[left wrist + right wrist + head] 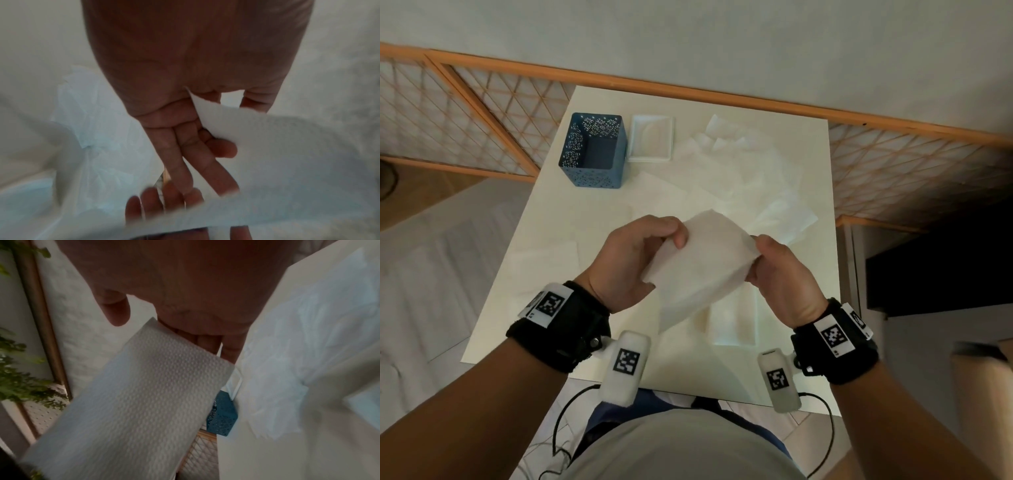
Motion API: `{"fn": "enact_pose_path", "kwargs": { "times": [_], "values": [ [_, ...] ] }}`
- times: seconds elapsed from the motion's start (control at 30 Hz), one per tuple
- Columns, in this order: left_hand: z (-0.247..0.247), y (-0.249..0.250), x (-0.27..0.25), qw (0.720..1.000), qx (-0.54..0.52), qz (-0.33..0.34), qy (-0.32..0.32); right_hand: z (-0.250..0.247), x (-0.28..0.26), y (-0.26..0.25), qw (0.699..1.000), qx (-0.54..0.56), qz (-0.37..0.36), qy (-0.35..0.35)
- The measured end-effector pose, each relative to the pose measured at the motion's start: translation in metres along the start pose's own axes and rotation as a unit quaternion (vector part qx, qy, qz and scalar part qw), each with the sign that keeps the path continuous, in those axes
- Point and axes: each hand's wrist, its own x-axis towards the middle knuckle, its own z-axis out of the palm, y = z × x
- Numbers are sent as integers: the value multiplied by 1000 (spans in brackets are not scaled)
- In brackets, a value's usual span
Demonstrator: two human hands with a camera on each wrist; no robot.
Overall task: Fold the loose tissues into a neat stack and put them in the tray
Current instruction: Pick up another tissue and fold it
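Observation:
A white embossed tissue [702, 263] hangs in the air above the table's middle, held between both hands. My left hand [650, 246] pinches its left edge, thumb on top. My right hand [767, 260] pinches the right edge. The left wrist view shows the tissue [287, 154] across my fingers [185, 162]; the right wrist view shows its dimpled surface [144, 394] under my thumb. Several loose tissues [739, 178] lie spread over the far right of the table. A white tray [651, 158] sits at the back. A folded tissue [732, 322] lies near the front edge.
A blue perforated box [594, 150] stands left of the tray on the white table [558, 240]. A flat tissue [544, 255] lies at the left. An orange lattice railing [482, 113] runs behind the table. A dark cabinet [935, 267] is at the right.

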Motion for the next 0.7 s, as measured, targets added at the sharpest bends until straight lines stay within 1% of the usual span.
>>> {"fn": "enact_pose_path", "kwargs": {
  "times": [0.07,0.13,0.23,0.33,0.4,0.43,0.47,0.5,0.53,0.6,0.7],
  "values": [
    [-5,3,1,999,-23,10,22,3,-7,-3,1000,-2,-31,-1],
    [-10,4,4,997,-41,24,60,6,-12,-6,998,-10,-61,-5],
    [-15,3,6,992,-58,5,111,8,-13,-12,996,-28,-77,22],
    [-9,3,2,992,-16,13,124,6,-10,-16,993,-47,-88,62],
    [-9,-1,-1,989,50,39,136,2,-9,-16,990,-65,-96,74],
    [-11,-4,-2,982,114,56,139,0,-8,-16,990,-72,-97,74],
    [-14,-8,-2,967,196,76,140,-1,-8,-16,990,-79,-95,73],
    [-17,-11,-3,947,271,95,144,-1,-9,-17,989,-86,-95,71],
    [-19,-13,-3,930,321,108,145,-1,-10,-18,989,-93,-95,70],
    [-15,-17,-1,911,365,136,138,0,-11,-20,985,-125,-94,68],
    [-8,-23,4,875,437,181,101,1,-11,-19,976,-187,-99,57]
  ]
}}
